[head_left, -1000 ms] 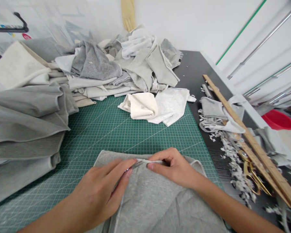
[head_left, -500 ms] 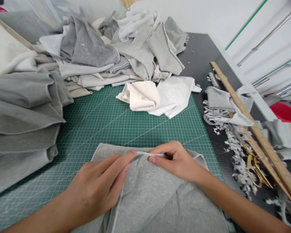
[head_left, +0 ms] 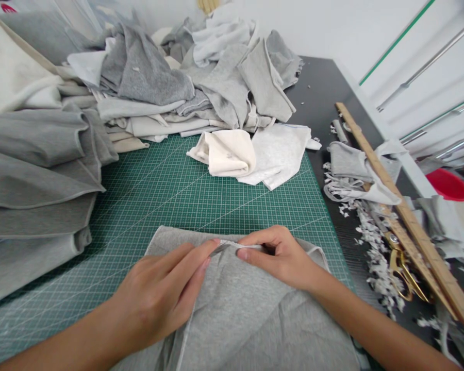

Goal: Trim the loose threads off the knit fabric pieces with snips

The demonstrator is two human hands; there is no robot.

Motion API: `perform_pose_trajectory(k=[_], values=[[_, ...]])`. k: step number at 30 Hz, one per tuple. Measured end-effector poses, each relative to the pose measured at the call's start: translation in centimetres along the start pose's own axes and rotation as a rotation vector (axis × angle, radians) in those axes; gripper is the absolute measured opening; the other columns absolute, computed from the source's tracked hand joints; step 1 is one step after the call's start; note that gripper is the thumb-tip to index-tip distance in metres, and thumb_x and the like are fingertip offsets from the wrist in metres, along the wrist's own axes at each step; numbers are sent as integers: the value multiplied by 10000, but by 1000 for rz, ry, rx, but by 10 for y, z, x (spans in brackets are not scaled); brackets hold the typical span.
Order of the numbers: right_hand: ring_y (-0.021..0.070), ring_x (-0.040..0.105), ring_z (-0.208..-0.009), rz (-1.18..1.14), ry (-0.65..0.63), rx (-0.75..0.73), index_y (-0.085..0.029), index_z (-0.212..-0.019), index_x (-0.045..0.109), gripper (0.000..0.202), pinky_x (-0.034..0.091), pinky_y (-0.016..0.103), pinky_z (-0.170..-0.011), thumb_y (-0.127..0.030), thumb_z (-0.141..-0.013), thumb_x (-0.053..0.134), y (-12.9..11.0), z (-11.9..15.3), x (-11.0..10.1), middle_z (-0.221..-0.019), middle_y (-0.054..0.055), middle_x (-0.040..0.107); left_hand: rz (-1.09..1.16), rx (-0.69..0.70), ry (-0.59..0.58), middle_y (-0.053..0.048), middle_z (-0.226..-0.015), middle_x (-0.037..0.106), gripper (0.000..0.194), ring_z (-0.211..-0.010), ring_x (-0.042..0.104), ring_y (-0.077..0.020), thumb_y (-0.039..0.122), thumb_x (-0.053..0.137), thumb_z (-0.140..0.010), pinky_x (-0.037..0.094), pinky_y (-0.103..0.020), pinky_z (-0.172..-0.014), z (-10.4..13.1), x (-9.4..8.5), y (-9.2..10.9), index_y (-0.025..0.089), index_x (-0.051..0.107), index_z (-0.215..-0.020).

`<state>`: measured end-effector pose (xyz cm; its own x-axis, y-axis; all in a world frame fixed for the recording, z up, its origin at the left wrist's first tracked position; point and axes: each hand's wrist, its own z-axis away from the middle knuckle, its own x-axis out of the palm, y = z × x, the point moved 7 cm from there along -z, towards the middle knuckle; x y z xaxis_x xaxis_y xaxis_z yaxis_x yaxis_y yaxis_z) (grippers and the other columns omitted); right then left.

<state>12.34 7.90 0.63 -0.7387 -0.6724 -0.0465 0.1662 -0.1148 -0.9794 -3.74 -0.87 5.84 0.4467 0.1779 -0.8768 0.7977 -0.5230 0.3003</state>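
Note:
A grey knit fabric piece [head_left: 247,319] lies on the green cutting mat [head_left: 170,196] right in front of me. My left hand [head_left: 166,293] pinches its far edge between thumb and fingers, next to a small metal tool tip that I cannot make out clearly. My right hand [head_left: 282,255] pinches the same edge just to the right, fingertips almost touching those of the left. A thin whitish seam strip runs between the two grips.
Stacked grey and cream fabric [head_left: 38,170] fills the left; a heap of cut pieces [head_left: 201,82] lies at the back. Folded cream and white pieces [head_left: 251,154] rest mid-mat. At right: a wooden ruler [head_left: 402,211], gold scissors [head_left: 404,273], fabric scraps [head_left: 371,247], a red bowl [head_left: 448,184].
My head view has tilted down a little, so the piles sit higher in frame. Both hands keep the same pinch on the fabric edge.

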Motion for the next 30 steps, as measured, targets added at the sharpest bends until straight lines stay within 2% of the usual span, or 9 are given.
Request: perform_pose_trajectory(k=[9,13,16,26,30], values=[[87,536,-577,-7,-6,-12,-175,-864,836,179,381,205,-507,-321,-855,732,-1,0,0,-711,24,745,6,12,87,-28,-976,761,337,-708,728,-125,115,537,-1010,574,-244,-578,-2,0,2,120,567,-1345],[92,549,-587,-18,-11,-3,-179,-871,836,186,395,211,-518,-331,-853,730,0,0,0,-725,27,750,21,-13,67,-36,-1018,771,350,-759,745,-125,101,545,-1003,607,-218,-666,-3,4,1,123,549,-1352],[100,555,-600,-7,-7,9,-186,-873,838,192,399,221,-526,-339,-849,726,0,0,0,-737,30,752,32,-43,100,-43,-1062,773,336,-811,755,-125,122,554,-1004,619,-196,-715,-5,5,0,140,560,-1339],[79,419,-536,42,9,-13,-179,-807,814,205,310,227,-476,-359,-846,724,-1,0,0,-642,-4,659,148,-122,174,-43,-1093,781,297,-876,769,-145,135,552,-1003,650,-234,-761,-11,8,-2,184,590,-1293],[78,403,-537,81,-23,-16,-168,-779,796,246,309,227,-481,-380,-867,707,-2,0,3,-620,-13,620,264,-258,196,-8,-1051,792,228,-863,769,-153,180,572,-994,658,-275,-800,-16,9,-8,239,655,-1198]])
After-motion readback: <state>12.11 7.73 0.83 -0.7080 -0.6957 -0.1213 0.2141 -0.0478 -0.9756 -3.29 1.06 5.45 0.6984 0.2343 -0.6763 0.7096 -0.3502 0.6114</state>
